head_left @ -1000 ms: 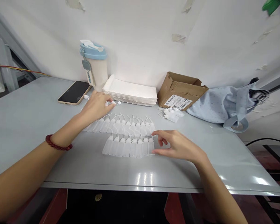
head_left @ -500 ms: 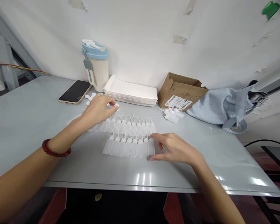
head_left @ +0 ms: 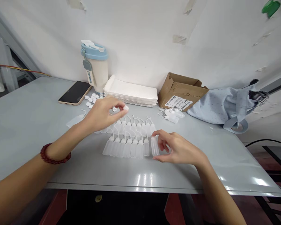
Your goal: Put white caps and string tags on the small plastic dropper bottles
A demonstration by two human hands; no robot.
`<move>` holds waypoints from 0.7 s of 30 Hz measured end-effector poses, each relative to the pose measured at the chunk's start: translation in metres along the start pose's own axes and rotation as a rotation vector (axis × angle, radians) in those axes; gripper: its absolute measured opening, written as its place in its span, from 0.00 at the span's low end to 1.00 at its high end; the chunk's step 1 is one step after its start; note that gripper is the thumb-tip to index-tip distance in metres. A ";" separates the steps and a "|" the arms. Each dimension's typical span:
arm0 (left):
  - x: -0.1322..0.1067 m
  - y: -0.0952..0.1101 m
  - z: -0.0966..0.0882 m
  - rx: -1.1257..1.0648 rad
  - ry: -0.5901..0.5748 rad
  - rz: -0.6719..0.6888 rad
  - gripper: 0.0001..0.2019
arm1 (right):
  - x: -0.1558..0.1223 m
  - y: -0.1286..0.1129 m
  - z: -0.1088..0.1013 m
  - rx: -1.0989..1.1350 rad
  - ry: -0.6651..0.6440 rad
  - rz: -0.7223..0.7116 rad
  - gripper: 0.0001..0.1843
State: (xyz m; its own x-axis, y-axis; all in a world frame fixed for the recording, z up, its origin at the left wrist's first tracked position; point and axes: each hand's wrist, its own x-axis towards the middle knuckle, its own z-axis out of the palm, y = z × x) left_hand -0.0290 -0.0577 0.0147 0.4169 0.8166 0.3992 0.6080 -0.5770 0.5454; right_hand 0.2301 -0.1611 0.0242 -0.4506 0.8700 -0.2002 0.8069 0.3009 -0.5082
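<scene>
Pinched between the thumb and index finger of my left hand (head_left: 107, 113) is a small white cap (head_left: 125, 108), held above the back row of bottles. My right hand (head_left: 175, 147) grips a small translucent plastic bottle (head_left: 155, 147) by its top and bottom, just right of the front row. The front row of similar bottles (head_left: 128, 148) lies flat, each with a thin bent tube at its neck. Behind it lies the back row (head_left: 133, 127), partly covered by my left hand. Loose white caps (head_left: 93, 98) are scattered beyond my left hand.
A phone (head_left: 75, 92), a blue-lidded cup (head_left: 97, 67) and a stack of white envelopes (head_left: 131, 92) stand along the wall. Farther right are a cardboard box (head_left: 181, 93), a few loose bottles (head_left: 172, 115) and a light blue bag (head_left: 217, 104). One bottle (head_left: 75, 120) lies apart at left.
My right hand has taken hold of the end bottle and shifted it slightly right, away from the front row. My left hand has moved right from the caps with one cap in its fingers.
</scene>
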 end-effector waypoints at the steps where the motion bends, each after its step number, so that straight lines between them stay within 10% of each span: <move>1: -0.004 0.008 0.001 -0.086 -0.031 0.024 0.10 | -0.001 -0.001 0.000 0.081 0.010 -0.010 0.29; 7: -0.022 0.040 0.015 -0.387 -0.337 0.154 0.05 | 0.000 -0.009 0.005 0.479 0.060 -0.071 0.28; 21: -0.022 0.046 0.021 -0.470 -0.342 0.021 0.07 | 0.008 -0.008 0.019 0.341 0.223 -0.145 0.16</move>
State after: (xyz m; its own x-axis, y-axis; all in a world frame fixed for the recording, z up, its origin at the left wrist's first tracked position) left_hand 0.0034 -0.1020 0.0154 0.6673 0.7187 0.1954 0.2643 -0.4738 0.8400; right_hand 0.2128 -0.1637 0.0102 -0.4262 0.9026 0.0599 0.5520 0.3120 -0.7732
